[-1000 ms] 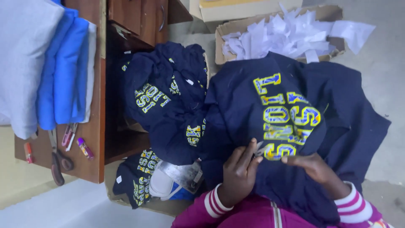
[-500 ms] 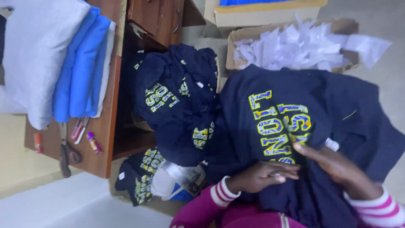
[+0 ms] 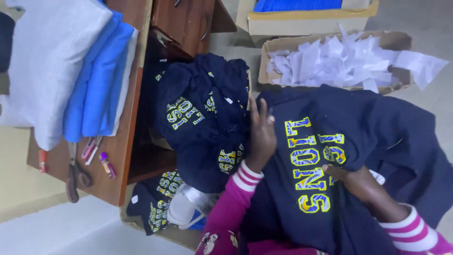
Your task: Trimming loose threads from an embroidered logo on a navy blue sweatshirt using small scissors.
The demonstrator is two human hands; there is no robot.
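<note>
Your left hand (image 3: 261,134) is lying flat and spread wide on the left edge of the navy sweatshirt (image 3: 377,156), fingers pointing up toward the boxes, gripping nothing. Your right hand (image 3: 356,182) is resting on the same sweatshirt just beside the yellow-and-blue letters (image 3: 311,163); it's looking loosely curled, and honestly you can't tell if it's pinching anything, since the fingertips are blending into the dark fabric. Both wrists are poking out of pink sleeves with white stripes (image 3: 245,177).

The sweatshirt is spreading across your lap, front side up, filling most of the lower right of the view.

Going outward: just left of your left hand a pile of matching navy garments (image 3: 203,113) is heaping up, touching the sweatshirt's edge and crowding that side. Below the pile more of them are spilling out next to a white plastic bag (image 3: 186,208). Above the sweatshirt a cardboard box full of white paper scraps (image 3: 339,61) is sitting right at its top edge, with one scrap hanging over the right end. Behind that, another box holding something blue (image 3: 302,12).

Further left the wooden counter (image 3: 127,160) is carrying folded blue fabric (image 3: 96,85) and pale grey fabric (image 3: 47,66), plus scissors (image 3: 74,177) and a few pens (image 3: 89,148) near its lower end, well apart from your hands.
</note>
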